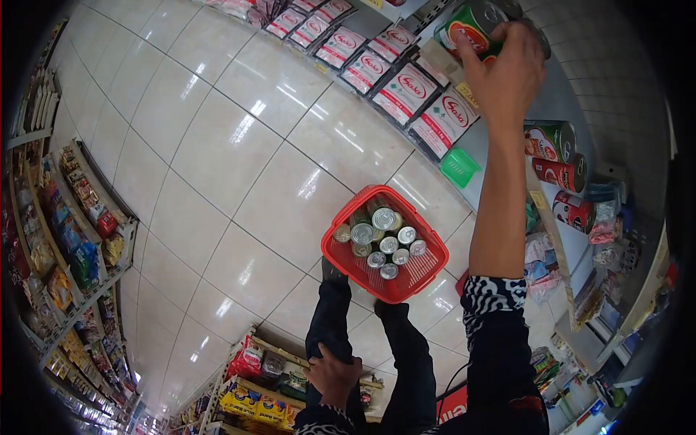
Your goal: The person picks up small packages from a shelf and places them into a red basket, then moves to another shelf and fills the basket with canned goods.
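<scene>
At the upper right, my right hand (511, 69) reaches to a shelf, its fingers curled round a green food can (462, 30) with a red and orange label. More cans stand behind it, partly covered by the hand. My left hand (335, 373) lies on my trouser leg near the knee, fingers spread and holding nothing. In front of my feet a red plastic basket (336, 249) rests on the floor. Several tins (361, 233) stand inside it, larger ones at the back left and slimmer ones towards the front.
Green and red cans (554, 174) stand on the right shelf. White and red sachets (413, 87) line the shelf's front edge, beside a small green basket (458, 167). Stocked shelves (87, 217) run along the left. Packaged goods (254, 402) sit on a shelf beside my leg.
</scene>
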Demonstrator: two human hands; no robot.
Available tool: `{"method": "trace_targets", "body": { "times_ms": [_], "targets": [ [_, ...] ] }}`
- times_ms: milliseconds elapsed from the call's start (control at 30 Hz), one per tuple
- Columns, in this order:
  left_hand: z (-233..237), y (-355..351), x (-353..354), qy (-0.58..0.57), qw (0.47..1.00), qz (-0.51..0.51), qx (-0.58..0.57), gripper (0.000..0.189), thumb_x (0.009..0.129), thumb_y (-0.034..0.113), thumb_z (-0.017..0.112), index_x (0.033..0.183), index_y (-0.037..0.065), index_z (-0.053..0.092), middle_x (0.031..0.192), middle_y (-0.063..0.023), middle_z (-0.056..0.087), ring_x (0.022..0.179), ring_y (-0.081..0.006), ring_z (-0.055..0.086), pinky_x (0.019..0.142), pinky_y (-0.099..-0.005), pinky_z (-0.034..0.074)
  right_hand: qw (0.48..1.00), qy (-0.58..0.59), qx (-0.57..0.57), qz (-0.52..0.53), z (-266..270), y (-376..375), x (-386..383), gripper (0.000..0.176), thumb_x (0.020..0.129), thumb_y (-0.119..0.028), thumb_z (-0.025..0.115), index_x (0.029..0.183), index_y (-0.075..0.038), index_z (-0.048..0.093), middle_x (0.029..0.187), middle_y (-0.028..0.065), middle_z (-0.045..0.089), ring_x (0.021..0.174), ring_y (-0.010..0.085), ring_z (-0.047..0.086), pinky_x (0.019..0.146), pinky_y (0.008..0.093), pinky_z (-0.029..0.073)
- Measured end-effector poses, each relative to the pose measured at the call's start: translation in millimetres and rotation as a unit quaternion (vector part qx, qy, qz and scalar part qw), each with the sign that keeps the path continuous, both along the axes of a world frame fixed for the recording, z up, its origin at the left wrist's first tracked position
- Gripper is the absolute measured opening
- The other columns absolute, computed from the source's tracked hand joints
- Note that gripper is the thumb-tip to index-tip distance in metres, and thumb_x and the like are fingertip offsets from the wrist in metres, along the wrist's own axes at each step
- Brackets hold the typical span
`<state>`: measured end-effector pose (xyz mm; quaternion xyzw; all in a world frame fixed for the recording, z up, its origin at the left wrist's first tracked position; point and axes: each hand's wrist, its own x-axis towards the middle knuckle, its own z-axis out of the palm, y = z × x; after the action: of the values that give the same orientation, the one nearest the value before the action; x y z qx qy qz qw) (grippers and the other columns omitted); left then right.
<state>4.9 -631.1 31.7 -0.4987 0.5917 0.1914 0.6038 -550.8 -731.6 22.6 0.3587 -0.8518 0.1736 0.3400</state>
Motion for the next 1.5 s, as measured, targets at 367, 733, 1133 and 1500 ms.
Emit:
{"method": "trace_targets", "body": {
  "times_ms": [367,733,1133,1500],
  "targets": [
    [-2,0,5,0.002,1.000,0.009,0.002,0.112,0.080,0.064,0.073,0.167,0.006,0.033,0.138,-0.0287,0.062,0.129,-0.0399,0.064,0.115,-0.0492,0.040,0.985,0.130,-0.086,0.075,5,10,76,0.069,0.071,-0.045,0.101,0.107,-0.005,0.058,0.124,0.0136,0.063,0.119,0.0293,0.063,0.099,0.0458,0.052],
    [1,-2,0,-0.011,1.000,0.019,0.010,0.109,0.081,0.062,0.072,0.167,0.006,0.034,0.136,-0.0291,0.061,0.129,-0.0383,0.062,0.118,-0.0490,0.037,0.801,-0.575,-0.159,-0.050,-118,129,370,0.069,0.078,-0.019,0.095,0.131,0.001,0.056,0.122,0.0186,0.055,0.115,0.0324,0.059,0.095,0.0465,0.051],
    [-2,14,20,-0.014,1.000,0.023,-0.001,0.107,0.082,0.061,0.070,0.167,0.006,0.034,0.129,-0.0267,0.063,0.119,-0.0401,0.066,0.112,-0.0491,0.039,0.822,-0.560,-0.017,-0.103,-213,100,454,0.071,0.072,-0.012,0.092,0.132,-0.007,0.055,0.129,0.0201,0.050,0.122,0.0441,0.059,0.099,0.0544,0.054],
    [-3,21,27,-0.016,1.000,0.025,-0.007,0.108,0.082,0.061,0.070,0.168,0.007,0.032,0.131,-0.0269,0.062,0.121,-0.0383,0.065,0.113,-0.0483,0.038,0.797,-0.582,-0.003,-0.161,-253,84,473,0.079,0.076,-0.017,0.096,0.143,-0.011,0.055,0.139,0.0222,0.046,0.129,0.0454,0.055,0.103,0.0542,0.052]
  ]
}}
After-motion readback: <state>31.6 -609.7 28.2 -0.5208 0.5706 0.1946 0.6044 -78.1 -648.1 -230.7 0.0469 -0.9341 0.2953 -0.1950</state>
